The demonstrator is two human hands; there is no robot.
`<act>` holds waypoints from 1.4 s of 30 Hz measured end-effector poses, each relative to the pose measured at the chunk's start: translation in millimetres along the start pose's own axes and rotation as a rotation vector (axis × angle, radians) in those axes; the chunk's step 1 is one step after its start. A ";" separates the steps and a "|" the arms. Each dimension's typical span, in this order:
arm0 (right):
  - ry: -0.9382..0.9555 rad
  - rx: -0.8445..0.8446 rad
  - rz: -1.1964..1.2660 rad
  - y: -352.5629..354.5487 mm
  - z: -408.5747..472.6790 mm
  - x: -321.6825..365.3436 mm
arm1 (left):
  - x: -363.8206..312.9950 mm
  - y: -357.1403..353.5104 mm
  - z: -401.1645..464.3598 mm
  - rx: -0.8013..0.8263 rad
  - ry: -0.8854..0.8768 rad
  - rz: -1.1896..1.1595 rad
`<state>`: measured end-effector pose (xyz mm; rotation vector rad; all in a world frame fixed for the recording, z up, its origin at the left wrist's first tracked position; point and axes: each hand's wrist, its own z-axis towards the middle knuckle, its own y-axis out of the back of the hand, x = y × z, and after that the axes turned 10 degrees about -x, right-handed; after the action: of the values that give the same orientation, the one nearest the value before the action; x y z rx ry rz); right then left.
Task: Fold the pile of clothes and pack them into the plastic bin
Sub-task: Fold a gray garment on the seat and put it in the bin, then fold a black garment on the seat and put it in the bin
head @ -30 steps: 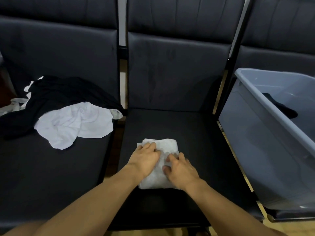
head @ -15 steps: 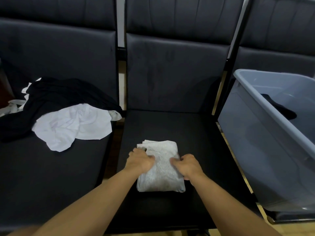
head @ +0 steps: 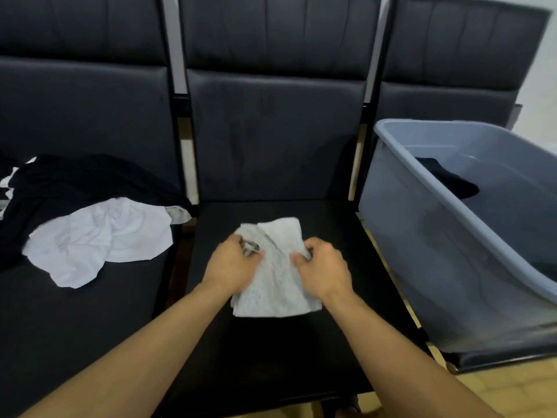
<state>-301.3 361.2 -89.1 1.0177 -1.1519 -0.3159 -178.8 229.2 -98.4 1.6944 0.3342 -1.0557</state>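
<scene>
Dark seats [head: 271,351]: your hands [head: 230,262] [head: 327,268] pinch a folded grey garment [head: 275,285], one black piece [head: 446,182] binned [head: 422,164], pile [head: 90,218] waiting.

Your left hand [head: 230,263] and right hand [head: 325,268] grip the folded light-grey cloth [head: 272,285] on the middle black padded seat [head: 271,357], grey plastic bin [head: 452,267] just beside, right.

Place: waiting-room-like indoor space
Seating: row of joined black padded chairs [head: 271,342] with metal frames
Floor: yellowish tile [head: 497,387]
Wall: plain white [head: 539,86]
</scene>
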 end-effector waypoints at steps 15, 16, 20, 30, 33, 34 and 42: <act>0.052 -0.492 0.046 304.8 57.4 -56.9 | -318.8 -32.9 -78.4 0.200 -0.331 -0.284; 0.036 -0.490 0.007 318.1 63.4 -67.8 | -331.8 -47.2 -79.1 0.212 -0.330 -0.242; -0.064 -0.388 -0.155 342.3 85.8 -113.6 | -362.3 -105.7 -75.1 0.277 -0.340 -0.011; -0.252 -0.167 -0.221 308.4 96.2 -187.3 | -356.2 -163.5 -84.8 0.269 -0.468 0.459; -0.269 -0.152 -0.241 309.4 88.6 -190.2 | -354.8 -158.3 -87.1 0.196 -0.529 0.455; -0.259 -0.172 -0.232 310.7 86.1 -188.1 | -354.3 -153.7 -86.1 0.157 -0.538 0.424; -0.073 -0.305 -0.077 296.2 65.0 -109.7 | -307.5 -107.7 -55.9 0.061 -0.351 0.153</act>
<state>-484.9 562.6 83.2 0.7878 -1.0916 -0.5759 -399.0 404.2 75.2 1.5246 -0.0532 -1.2317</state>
